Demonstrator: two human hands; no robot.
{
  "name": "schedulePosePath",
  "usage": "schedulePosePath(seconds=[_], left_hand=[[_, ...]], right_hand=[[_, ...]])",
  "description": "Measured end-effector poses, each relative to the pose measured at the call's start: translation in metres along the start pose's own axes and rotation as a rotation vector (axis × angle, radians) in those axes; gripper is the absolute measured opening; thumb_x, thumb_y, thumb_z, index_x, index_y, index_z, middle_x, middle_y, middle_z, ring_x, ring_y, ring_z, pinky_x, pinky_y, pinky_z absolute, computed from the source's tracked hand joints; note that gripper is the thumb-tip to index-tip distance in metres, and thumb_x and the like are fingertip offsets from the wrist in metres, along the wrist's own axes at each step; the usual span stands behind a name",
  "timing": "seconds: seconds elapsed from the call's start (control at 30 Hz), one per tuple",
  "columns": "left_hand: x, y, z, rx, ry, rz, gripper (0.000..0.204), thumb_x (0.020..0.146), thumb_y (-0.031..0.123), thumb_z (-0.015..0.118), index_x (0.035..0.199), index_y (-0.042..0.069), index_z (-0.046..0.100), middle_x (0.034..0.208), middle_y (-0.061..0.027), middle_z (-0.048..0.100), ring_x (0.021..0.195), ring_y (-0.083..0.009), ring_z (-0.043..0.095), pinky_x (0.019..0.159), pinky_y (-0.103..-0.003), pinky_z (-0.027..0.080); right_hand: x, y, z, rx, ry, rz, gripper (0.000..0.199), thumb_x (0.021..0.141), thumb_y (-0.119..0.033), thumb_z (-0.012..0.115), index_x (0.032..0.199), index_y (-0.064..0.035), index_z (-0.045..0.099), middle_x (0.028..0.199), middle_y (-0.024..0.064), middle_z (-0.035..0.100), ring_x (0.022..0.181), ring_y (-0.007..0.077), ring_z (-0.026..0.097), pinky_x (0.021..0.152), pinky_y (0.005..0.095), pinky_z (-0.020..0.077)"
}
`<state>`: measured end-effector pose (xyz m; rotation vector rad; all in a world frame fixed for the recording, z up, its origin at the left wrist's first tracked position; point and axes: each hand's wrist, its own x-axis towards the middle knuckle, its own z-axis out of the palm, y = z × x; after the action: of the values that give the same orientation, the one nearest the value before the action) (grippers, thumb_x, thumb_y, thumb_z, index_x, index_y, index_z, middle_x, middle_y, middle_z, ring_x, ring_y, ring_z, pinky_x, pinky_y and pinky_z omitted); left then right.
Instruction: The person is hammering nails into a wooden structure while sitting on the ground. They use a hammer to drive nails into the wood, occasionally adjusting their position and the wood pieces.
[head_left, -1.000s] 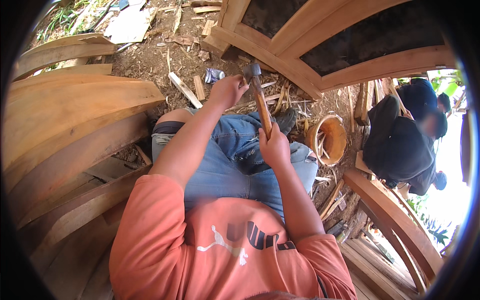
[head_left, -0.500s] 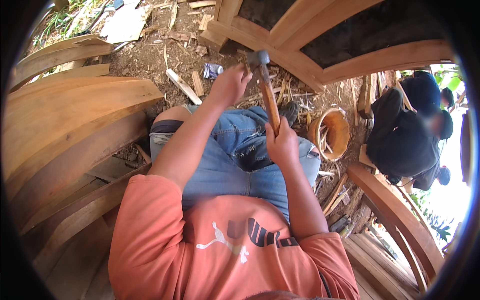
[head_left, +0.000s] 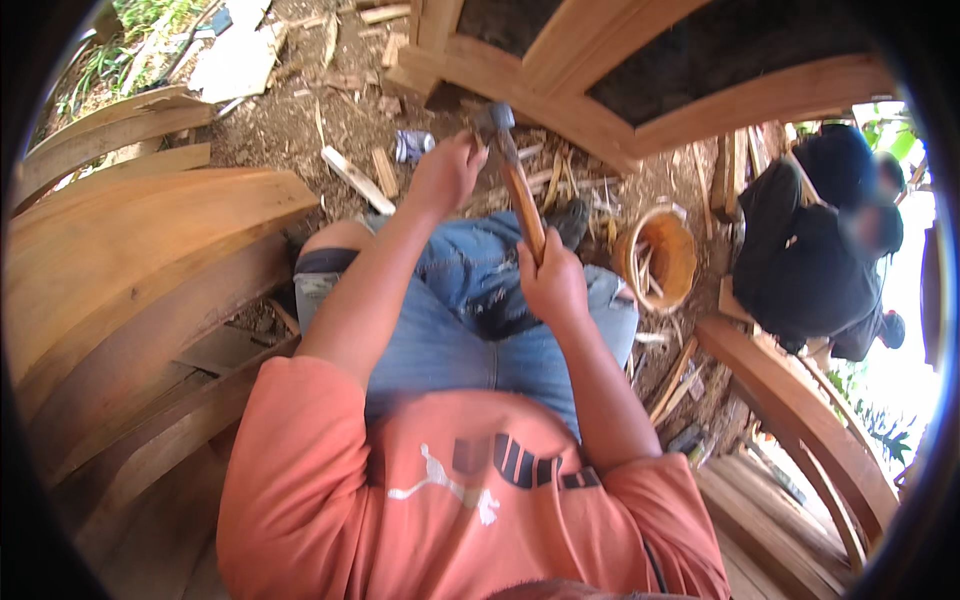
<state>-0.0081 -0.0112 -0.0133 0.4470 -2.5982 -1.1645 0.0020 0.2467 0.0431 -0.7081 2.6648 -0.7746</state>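
Note:
My right hand (head_left: 555, 282) is wrapped round the lower end of the wooden handle of a hammer (head_left: 523, 200). The hammer slants up and to the left, its grey metal head at the far end. My left hand (head_left: 449, 176) is closed just left of the hammer head, its fingers pinched together. What those fingers hold, if anything, is hidden. Both hands are in front of and above my legs in torn jeans (head_left: 460, 330). Beyond the hammer head lies the near edge of a wooden frame (head_left: 570, 112) with dark panels.
A worn bucket (head_left: 686, 262) holding wood scraps stands right of my knees. Curved wooden pieces (head_left: 180, 215) are stacked at the left, and a curved beam (head_left: 790, 400) lies at the right. People in dark clothes (head_left: 815, 260) sit at the right. Wood chips and a crumpled can (head_left: 413, 145) litter the ground.
The hammer and both hands have shifted slightly left in the picture, along with the surroundings as the view moved. Both hands keep their closed shape.

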Motion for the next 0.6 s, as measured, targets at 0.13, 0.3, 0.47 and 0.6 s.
schedulePosePath(seconds=[0.13, 0.3, 0.47, 0.6], left_hand=[[-0.020, -0.002, 0.013, -0.023, 0.037, 0.001, 0.024, 0.110, 0.026, 0.065, 0.118, 0.004, 0.068, 0.102, -0.0258, 0.077, 0.101, -0.0504, 0.073, 0.087, -0.058, 0.058], [-0.027, -0.007, 0.019, 0.053, -0.043, 0.010, 0.024, 0.109, 0.029, 0.066, 0.115, 0.006, 0.069, 0.109, -0.0236, 0.077, 0.105, -0.0474, 0.073, 0.089, -0.056, 0.058], [-0.017, -0.015, 0.015, 0.083, -0.046, 0.003, 0.032, 0.106, 0.035, 0.073, 0.121, 0.008, 0.071, 0.114, -0.0196, 0.077, 0.111, -0.0432, 0.074, 0.094, -0.053, 0.059], [-0.021, -0.011, 0.003, 0.155, -0.033, -0.042, 0.052, 0.099, 0.040, 0.082, 0.140, 0.011, 0.069, 0.130, -0.0190, 0.076, 0.123, -0.0408, 0.072, 0.103, -0.051, 0.059]], right_hand=[[-0.020, -0.001, -0.005, -0.039, 0.001, 0.004, 0.032, 0.109, -0.033, 0.069, 0.111, -0.0024, 0.060, 0.087, 0.0308, 0.073, 0.085, 0.0554, 0.072, 0.075, 0.0647, 0.0543], [-0.029, 0.004, 0.006, -0.028, -0.029, 0.087, 0.032, 0.108, -0.033, 0.069, 0.112, -0.0021, 0.060, 0.087, 0.0302, 0.074, 0.085, 0.0550, 0.072, 0.075, 0.0640, 0.0551], [-0.020, -0.001, -0.005, 0.017, -0.032, 0.065, 0.031, 0.108, -0.030, 0.070, 0.113, -0.0003, 0.061, 0.088, 0.0323, 0.072, 0.087, 0.0571, 0.070, 0.076, 0.0636, 0.0542], [-0.021, 0.002, -0.005, 0.022, -0.008, 0.047, 0.032, 0.109, -0.032, 0.069, 0.108, -0.0012, 0.059, 0.085, 0.0303, 0.073, 0.084, 0.0548, 0.072, 0.074, 0.0634, 0.0543]])
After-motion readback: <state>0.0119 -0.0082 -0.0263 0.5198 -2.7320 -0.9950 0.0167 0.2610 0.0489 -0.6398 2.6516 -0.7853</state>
